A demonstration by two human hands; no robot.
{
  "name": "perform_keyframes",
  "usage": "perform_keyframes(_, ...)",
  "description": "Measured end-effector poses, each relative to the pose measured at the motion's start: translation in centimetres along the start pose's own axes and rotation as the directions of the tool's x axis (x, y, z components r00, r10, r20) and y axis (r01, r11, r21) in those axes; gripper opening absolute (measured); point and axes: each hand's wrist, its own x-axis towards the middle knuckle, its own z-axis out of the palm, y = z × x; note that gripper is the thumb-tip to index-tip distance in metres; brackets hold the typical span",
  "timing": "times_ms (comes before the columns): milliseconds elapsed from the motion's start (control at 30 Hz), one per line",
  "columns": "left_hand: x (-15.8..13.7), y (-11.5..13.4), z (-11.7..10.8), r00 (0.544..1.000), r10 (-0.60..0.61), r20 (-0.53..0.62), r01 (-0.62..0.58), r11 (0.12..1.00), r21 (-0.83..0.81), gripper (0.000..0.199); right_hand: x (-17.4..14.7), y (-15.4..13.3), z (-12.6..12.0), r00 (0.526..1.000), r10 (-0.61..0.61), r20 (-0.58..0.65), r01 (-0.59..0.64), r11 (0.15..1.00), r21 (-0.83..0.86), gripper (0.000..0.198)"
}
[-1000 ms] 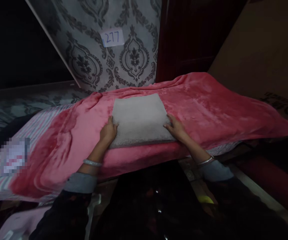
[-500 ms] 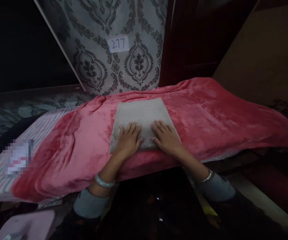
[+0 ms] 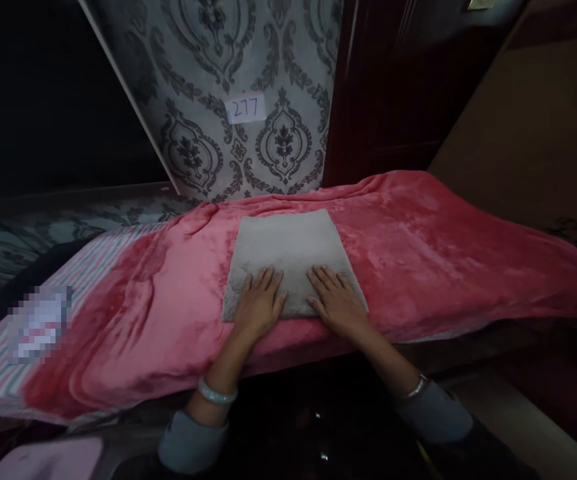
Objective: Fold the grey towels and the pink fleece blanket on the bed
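A grey, plush-looking cloth (image 3: 288,240), roughly square, lies flat on a pink-red fleece blanket (image 3: 428,260). My left hand (image 3: 259,300) rests palm down on the cloth's near left part, fingers spread. On the near right part lies my right hand (image 3: 337,300), also flat with its fingers apart. Neither hand grips anything. The near edge of the cloth shows between the two wrists, and its far half is uncovered.
Striped bedding (image 3: 93,257) shows at the left, with a blurred-out item (image 3: 41,327) on it. Behind stands a patterned wall with a paper marked 277 (image 3: 246,108). A dark red door (image 3: 388,87) and a brown board (image 3: 543,113) rise at right. A pink stool-like object (image 3: 51,460) is at lower left.
The whole view has shifted slightly, so the scene sits lower in the picture. Both hands have slid a little toward the cloth's near edge and stay flat on it.
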Motion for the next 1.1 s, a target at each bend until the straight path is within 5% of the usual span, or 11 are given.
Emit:
perform_keyframes(133,-2.2,0.1,0.3,0.976,0.034,-0.214,-0.045,0.998,-0.045,0.045,0.9,-0.4,-1.7,0.998,-0.006,0.065,0.002,0.998,0.064,0.054)
perform_keyframes(267,-4.6,0.9,1.1,0.908,0.111,-0.405,-0.16,0.983,-0.091,0.037,2.5,-2.0,-2.9,0.969,-0.234,0.081,0.221,0.966,0.136,0.053)
perform_keyframes(400,-5.3,1.6,1.9,0.911,0.157,-0.382,-0.181,0.983,-0.028,0.037,3.4,-2.9,-2.0,0.917,-0.358,0.177,0.343,0.933,0.109,0.053)
perform_keyframes(533,-5.0,1.7,2.3,0.902,0.186,-0.389,-0.179,0.982,0.055,0.034,3.3,-1.6,-1.0,0.923,-0.344,0.174,0.336,0.939,0.072,0.053)
perform_keyframes(867,-5.6,1.4,2.3,0.922,0.12,-0.367,-0.172,0.979,-0.111,0.035,2.8,6.4,-1.6,0.984,-0.009,0.176,0.014,1.0,-0.027,0.059)
perform_keyframes(967,-5.4,0.2,0.8,0.916,0.058,-0.397,-0.129,0.979,-0.156,0.033,3.7,4.8,-3.0,0.99,-0.033,0.135,0.039,0.999,-0.038,0.057)
perform_keyframes(1100,-4.3,-2.2,-1.3,0.925,-0.124,-0.36,0.102,0.992,-0.08,0.04,6.6,-1.7,-3.4,0.933,-0.314,0.177,0.314,0.949,0.027,0.056)
